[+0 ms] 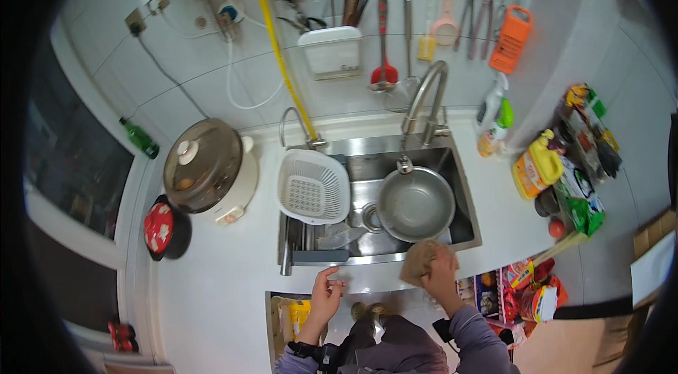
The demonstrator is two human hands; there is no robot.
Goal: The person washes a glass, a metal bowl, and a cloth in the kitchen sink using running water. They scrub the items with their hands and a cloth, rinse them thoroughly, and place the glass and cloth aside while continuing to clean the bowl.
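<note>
My right hand [440, 274] grips a brown cloth [419, 263] at the front rim of the sink, just below a round metal basin [416, 204]. My left hand [327, 289] hangs empty over the counter's front edge, fingers apart and partly curled. The stainless steel sink [364, 231] holds the basin on its right side. A white plastic colander [312, 187] sits across the left part. Above the basin hangs the spray head of a gooseneck faucet [442, 82]. What looks like a clear plastic bag [339, 236] lies near the drain.
An electric pot with a brown lid [204, 167] and a black pot with a red lid [159, 231] stand left. Spray bottles [495, 130] and a yellow jug [537, 165] stand right. An open drawer [271, 315] is below left; packaged goods [529, 294] sit below right.
</note>
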